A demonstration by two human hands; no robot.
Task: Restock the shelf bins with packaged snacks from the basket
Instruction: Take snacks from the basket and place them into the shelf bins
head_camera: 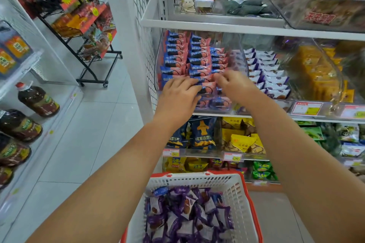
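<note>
Pink snack packs (197, 61) sit rowed in the clear shelf bin (240, 55); light, crinkly, slippery, so we pinch edges, left hand (177, 94) and right hand (235, 85) fingers curled on the front pack (207, 87).

Bin (240, 59): clear hard plastic, glossy, glare on the walls. Pink packs (197, 59) and purple packs (270, 77): shiny plastic film, crinkled at the seams. Basket (241, 199): matt white moulded plastic, perforated, glossy red rim. Shelf (197, 23): white painted metal, smooth, satin; side panel (147, 49) is white wire mesh. Rack (87, 65): black metal wire, matt. Oil bottles (37, 98): clear glossy plastic, paper-looking labels. Floor (88, 134): smooth pale tiles, slight sheen. Price tags (233, 157): paper in clear plastic strips.
</note>
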